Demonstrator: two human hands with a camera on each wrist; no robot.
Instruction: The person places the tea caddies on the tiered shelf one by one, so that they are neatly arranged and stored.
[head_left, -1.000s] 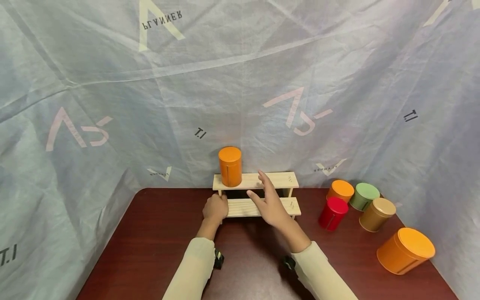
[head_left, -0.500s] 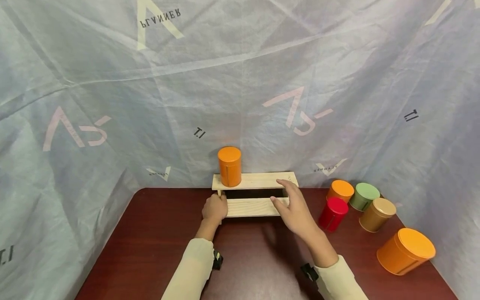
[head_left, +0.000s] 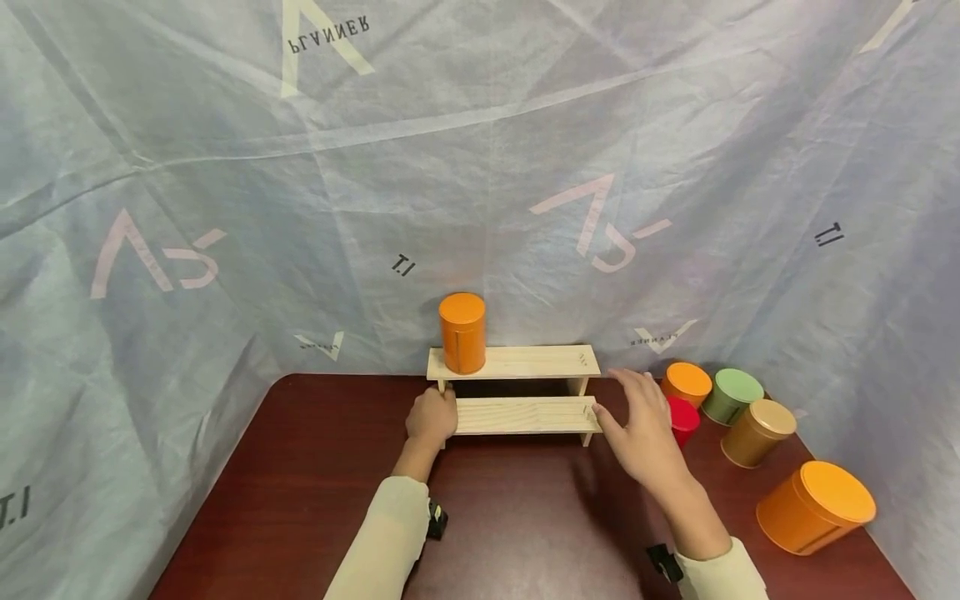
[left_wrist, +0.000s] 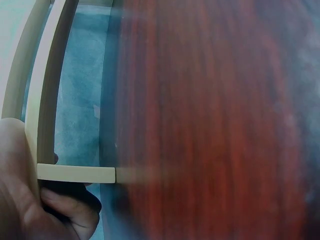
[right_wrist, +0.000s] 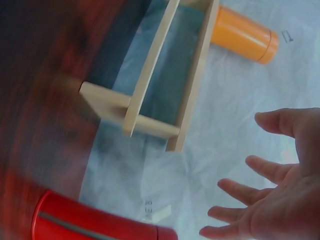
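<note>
My L hand (head_left: 432, 413) grips the left end of the two-tier wooden rack (head_left: 525, 415) on the tabletop (head_left: 510, 517), R hand (head_left: 647, 435) fingers spread nr the red canister (head_left: 684, 419), so best brace firmly w/o jolting the orange canister (head_left: 465, 337) atop the rack.

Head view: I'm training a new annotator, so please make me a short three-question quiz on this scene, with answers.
1. Multiple choice: where does the left hand grip the wooden rack? A) left end, B) middle, C) right end.
2. True or false: the right hand holds nothing.
3. Fill the gap: the canister on the upper shelf is ____ in colour.

Key: 1. A. 2. True. 3. Orange.
</note>
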